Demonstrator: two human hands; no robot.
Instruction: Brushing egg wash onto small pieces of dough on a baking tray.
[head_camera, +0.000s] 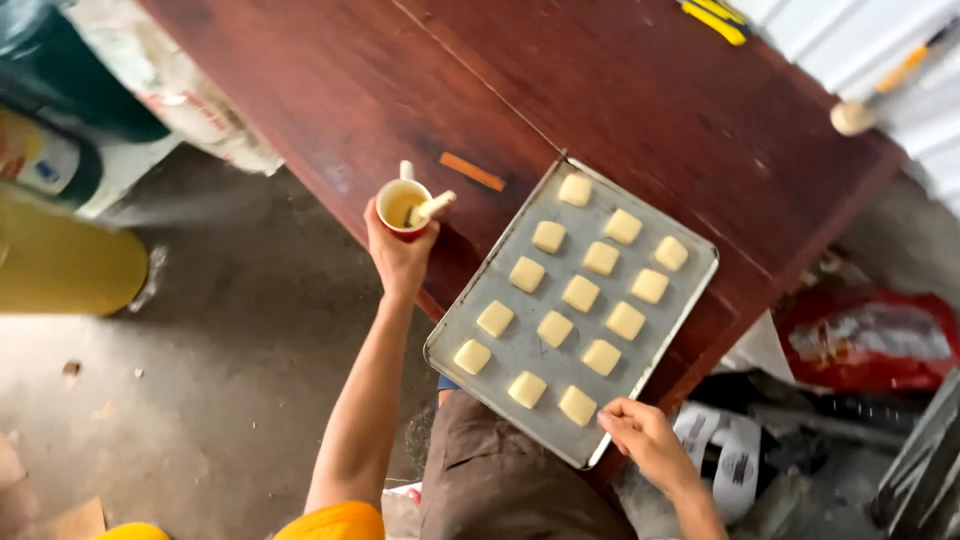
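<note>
Outdoors, left hand (400, 255) wraps closed around a small red cup (402, 207) holding a pale brush, while right hand's (645, 435) fingers pinch the rectangular metal tray (520, 355) of square dough pieces; a level tray seems wise.

Red cup (402, 207), yellow liquid inside; grey metal tray (520, 352); pale yellow dough squares (580, 293); dark reddish-brown wooden table (640, 100); orange strip (472, 171); red bag (870, 340).
</note>
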